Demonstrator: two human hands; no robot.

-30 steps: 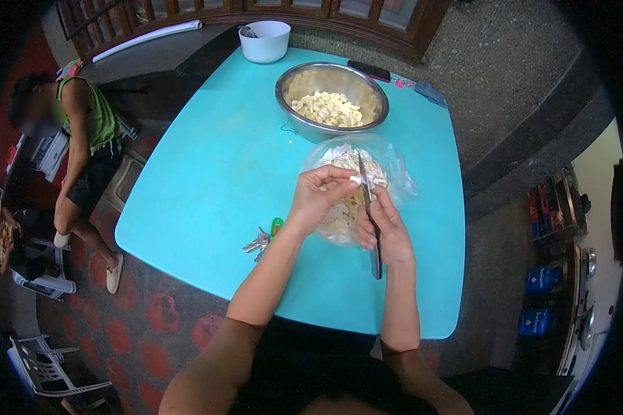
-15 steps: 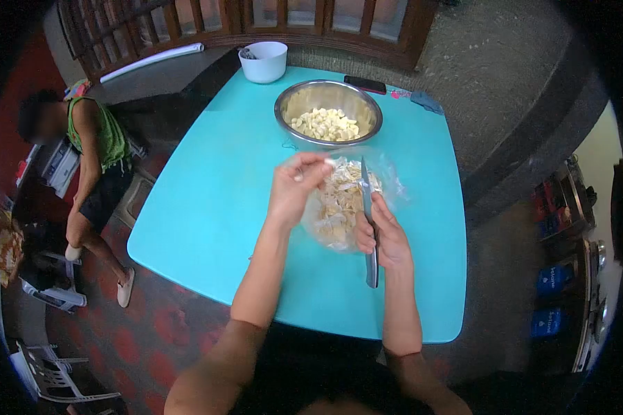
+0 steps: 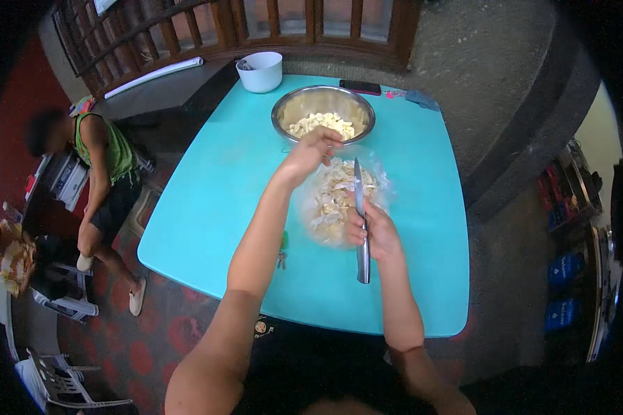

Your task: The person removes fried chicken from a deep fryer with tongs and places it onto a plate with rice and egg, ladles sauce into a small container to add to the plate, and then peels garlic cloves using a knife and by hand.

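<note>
My right hand (image 3: 377,232) is wrapped round the handle of a knife (image 3: 359,181), its blade pointing away from me. Over the near rim of a steel bowl (image 3: 282,128) is my left hand (image 3: 313,153), its fingers bent and partly spread; nothing shows between them. Pale peeled cloves (image 3: 325,123), which look like garlic, lie in the bowl. Between the bowl and my right hand a clear plastic bag (image 3: 315,220) holds papery peelings (image 3: 338,185), partly behind the knife.
The turquoise table (image 3: 208,200) bears a white bowl (image 3: 262,73), a phone (image 3: 360,87), a grey cloth (image 3: 422,100) and keys (image 3: 282,259) beside my left forearm. A seated person (image 3: 104,166) is at the left, near a white chair (image 3: 62,380).
My left hand has moved from beside the blade up to the steel bowl, and the small white piece in its fingers no longer shows. My right hand still holds the knife. The view has shifted slightly.
</note>
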